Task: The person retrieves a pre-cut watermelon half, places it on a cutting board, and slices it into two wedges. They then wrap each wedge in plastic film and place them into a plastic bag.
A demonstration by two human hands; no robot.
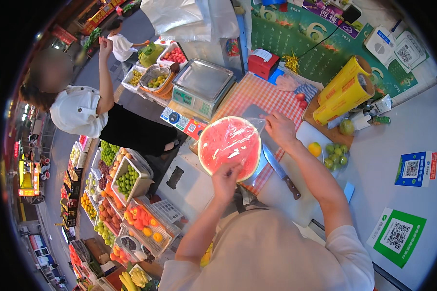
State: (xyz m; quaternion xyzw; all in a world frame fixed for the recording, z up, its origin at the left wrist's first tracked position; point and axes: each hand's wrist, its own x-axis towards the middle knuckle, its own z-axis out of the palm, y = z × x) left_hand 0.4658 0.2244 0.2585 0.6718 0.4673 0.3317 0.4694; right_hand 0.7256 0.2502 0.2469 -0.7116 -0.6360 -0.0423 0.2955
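Note:
A cut watermelon (227,141) with red flesh faces up, glossy clear film over it, above a red-checked mat (294,107). My left hand (226,177) is closed at the watermelon's near edge, fingertips gripping the film there. Up to the right, my right hand (279,126) pinches the film's far corner, stretched out from the rind. A knife (280,173) with a dark handle lies just right of the watermelon. Beside it is a white board (306,131) with an orange fruit (314,149) and a bag of green fruit (336,156).
A scale (203,77), red printer (263,63) and two yellow film rolls (344,99) stand along the back. Fruit crates (136,179) fill the left side. A person (82,109) in white stands left with a raised arm; another person (121,46) is farther back.

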